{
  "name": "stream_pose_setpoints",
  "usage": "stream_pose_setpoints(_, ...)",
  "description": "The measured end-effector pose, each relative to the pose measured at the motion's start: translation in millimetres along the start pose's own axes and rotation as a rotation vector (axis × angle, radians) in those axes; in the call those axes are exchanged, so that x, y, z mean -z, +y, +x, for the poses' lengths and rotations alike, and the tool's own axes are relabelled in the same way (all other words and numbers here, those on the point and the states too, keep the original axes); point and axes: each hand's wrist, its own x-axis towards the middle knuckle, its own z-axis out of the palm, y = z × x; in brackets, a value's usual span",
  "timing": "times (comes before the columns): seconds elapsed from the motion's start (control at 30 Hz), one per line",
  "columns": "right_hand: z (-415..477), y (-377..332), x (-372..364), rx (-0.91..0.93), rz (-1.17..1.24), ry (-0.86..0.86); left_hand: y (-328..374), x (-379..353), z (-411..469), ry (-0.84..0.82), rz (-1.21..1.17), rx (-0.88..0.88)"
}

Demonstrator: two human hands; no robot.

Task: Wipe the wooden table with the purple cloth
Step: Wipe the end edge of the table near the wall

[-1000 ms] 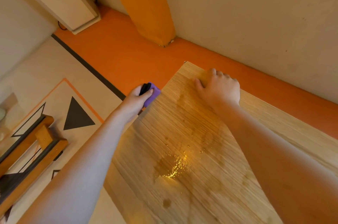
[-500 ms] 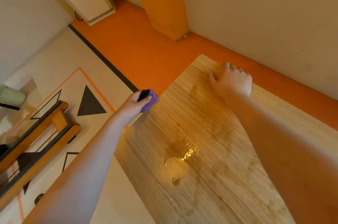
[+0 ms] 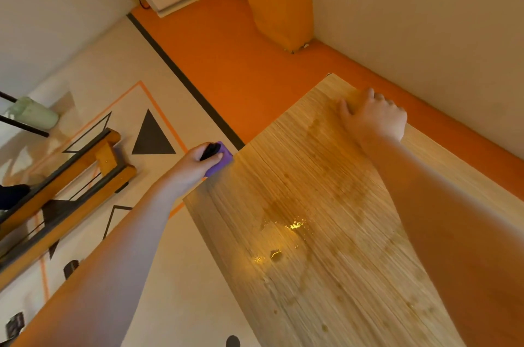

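Wooden table [image 3: 326, 176], lower right of frame: pale grain, wet patch [image 3: 283, 230] glistening at centre. Left hand [image 3: 195, 165], mid-frame: clasps purple cloth [image 3: 219, 162] at table's left edge. Right hand [image 3: 374, 120], upper right: fingers curled at far corner; grip unclear. Orange floor [image 3: 226, 57] beyond.

left hand [image 3: 192, 169] gripping purple cloth [image 3: 222, 162], wet wooden table [image 3: 312, 173]

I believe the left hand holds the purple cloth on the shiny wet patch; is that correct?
No: the head view shows the left hand holding the purple cloth at the left edge of the table, apart from the shiny wet patch.
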Motion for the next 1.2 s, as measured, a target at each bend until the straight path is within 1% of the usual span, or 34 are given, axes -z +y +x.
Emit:
stream_pose_setpoints(0.07, 0, -1, -1, -0.001, -0.007, 0.000, 9, -8, 4, 0.001, 0.004, -0.017)
stream_pose_setpoints(0.17, -2, -2, 0, 0.004, -0.008, -0.011, 4, -3, -7, 0.022, 0.036, -0.012)
stream_pose_setpoints(0.43, -3, -2, 1, 0.006, -0.003, -0.017, -32, 18, -60, 0.173, 0.059, 0.045)
stream_pose_setpoints(0.53, -3, -1, 2, -0.001, 0.005, -0.026, -43, 19, -65, 0.247, 0.013, 0.104)
stream_pose_setpoints(0.6, -4, -2, 5, 0.003, 0.009, -0.036, -50, 13, -73, 0.382, -0.076, 0.151)
stream_pose_setpoints(0.67, -4, -1, 7, -0.001, 0.014, -0.046, -58, 1, -81, 0.493, -0.338, 0.226)
stream_pose_setpoints(0.73, -5, -1, 8, -0.001, 0.016, -0.057, -62, -11, -88, 0.543, -0.657, 0.290)
stream_pose_setpoints(0.77, -4, 0, 8, 0.001, 0.018, -0.060, -63, -17, -89, 0.552, -0.768, 0.290)
stream_pose_setpoints(0.8, -4, 0, 8, 0.002, 0.019, -0.060, -62, -21, -91, 0.563, -0.830, 0.281)
stream_pose_setpoints(0.87, -4, 0, 8, 0.000, 0.020, -0.059, -60, -30, -94, 0.592, -0.865, 0.257)
stream_pose_setpoints(0.97, -4, 1, 6, -0.001, 0.017, -0.046, -60, -45, -107, 0.585, -0.856, 0.232)
stream_pose_setpoints(1.13, -3, 0, 5, 0.003, 0.014, -0.046, -74, -80, -137, 0.571, -0.845, 0.248)
stream_pose_setpoints(1.2, -3, 0, 5, 0.005, 0.019, -0.046, -77, -82, -138, 0.557, -0.779, 0.244)
